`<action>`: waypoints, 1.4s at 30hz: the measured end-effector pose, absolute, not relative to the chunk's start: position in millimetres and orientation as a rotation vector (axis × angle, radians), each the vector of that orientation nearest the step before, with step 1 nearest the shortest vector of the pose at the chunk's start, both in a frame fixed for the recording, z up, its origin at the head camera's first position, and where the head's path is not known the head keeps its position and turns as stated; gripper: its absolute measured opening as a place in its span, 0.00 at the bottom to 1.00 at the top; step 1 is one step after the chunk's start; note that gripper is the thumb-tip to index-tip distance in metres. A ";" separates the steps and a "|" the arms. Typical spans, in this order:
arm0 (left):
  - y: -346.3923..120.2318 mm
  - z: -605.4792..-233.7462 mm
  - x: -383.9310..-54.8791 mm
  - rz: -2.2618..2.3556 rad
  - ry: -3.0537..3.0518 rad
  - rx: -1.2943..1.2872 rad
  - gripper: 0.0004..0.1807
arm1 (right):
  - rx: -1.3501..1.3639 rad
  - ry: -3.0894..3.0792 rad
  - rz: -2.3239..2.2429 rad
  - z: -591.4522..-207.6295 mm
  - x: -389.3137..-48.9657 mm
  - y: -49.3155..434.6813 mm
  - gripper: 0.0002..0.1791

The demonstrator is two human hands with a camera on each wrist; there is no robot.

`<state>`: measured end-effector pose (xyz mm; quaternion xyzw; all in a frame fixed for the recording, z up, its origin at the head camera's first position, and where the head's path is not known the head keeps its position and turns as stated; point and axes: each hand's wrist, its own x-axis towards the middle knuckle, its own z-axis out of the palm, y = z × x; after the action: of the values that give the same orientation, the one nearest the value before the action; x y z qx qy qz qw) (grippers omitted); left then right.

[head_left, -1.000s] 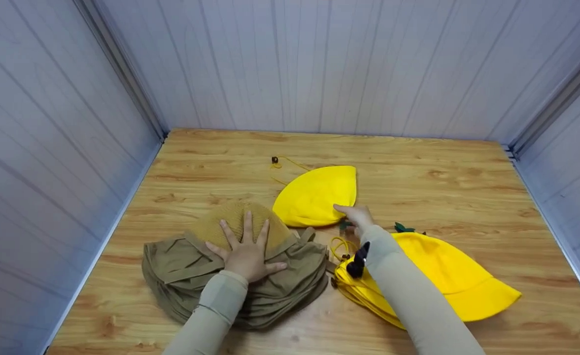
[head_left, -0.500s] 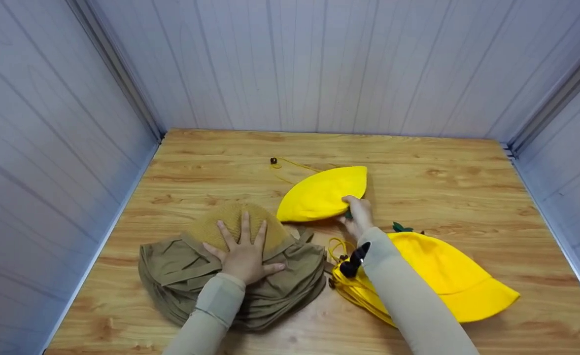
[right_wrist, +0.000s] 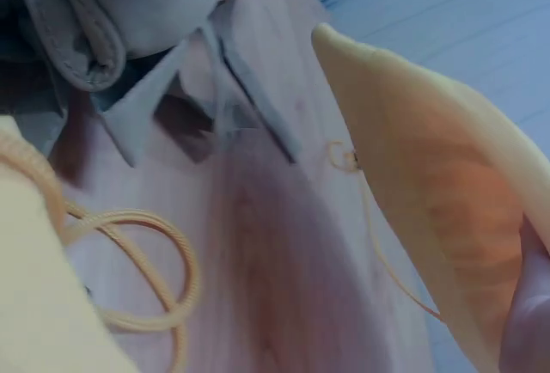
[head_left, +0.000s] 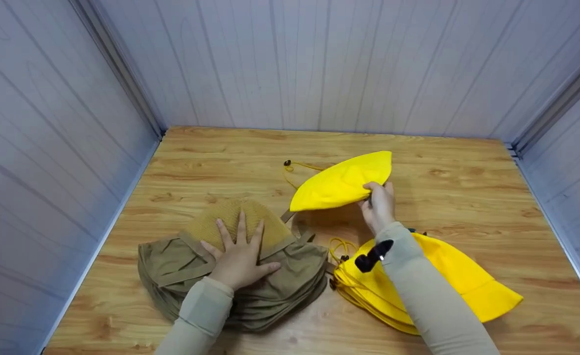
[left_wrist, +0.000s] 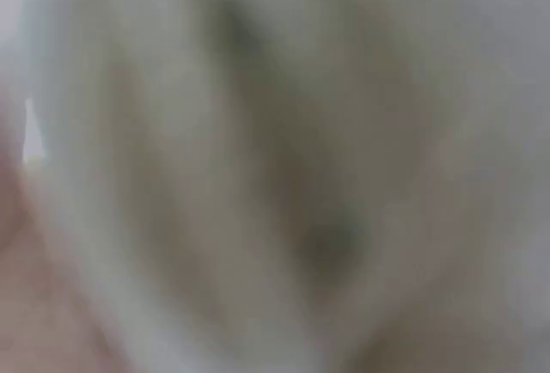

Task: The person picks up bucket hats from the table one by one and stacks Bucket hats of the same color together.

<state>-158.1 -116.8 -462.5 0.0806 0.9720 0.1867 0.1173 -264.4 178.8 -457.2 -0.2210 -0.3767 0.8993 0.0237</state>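
Note:
My left hand (head_left: 240,261) rests spread, fingers straight, on a stack of khaki hats (head_left: 280,276) with a tan mesh crown on top. A yellow hat (head_left: 341,181) is raised off the table, pinched at its near edge by my right hand (head_left: 381,204), thumb on top. In the right wrist view the inner side of this yellow hat (right_wrist: 447,184) shows, with part of the hand at the right edge. Its cord trails to the left with a dark toggle (head_left: 287,163). The left wrist view is a blur of close cloth.
Under my right forearm lies a stack of yellow hats (head_left: 467,281), its yellow cords (head_left: 341,246) looped at the left end. Khaki straps (head_left: 305,235) stick out from the khaki stack. The wooden table (head_left: 211,153) is bounded by pale panel walls (head_left: 299,64).
My right hand has gripped the single yellow hat and moved it up and to the right, off the table. The left hand stays on the khaki stack, shifting slightly.

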 end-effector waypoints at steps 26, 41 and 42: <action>-41.3 -396.9 -216.6 2.156 1.291 0.142 0.24 | -0.150 -1.430 3.023 -395.6 -198.8 216.4 0.19; -8.1 -395.1 -189.5 2.487 1.193 0.099 0.35 | -0.010 -1.065 3.287 -409.7 -159.3 234.4 0.24; -5.0 -396.1 -188.0 2.512 1.177 0.090 0.36 | 0.035 -1.060 3.292 -412.7 -156.3 234.6 0.26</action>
<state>-188.0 -5.0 -396.1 0.0319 0.4170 0.8900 0.1819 -156.3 234.6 -412.7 0.0100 -0.3027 0.9399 -0.1577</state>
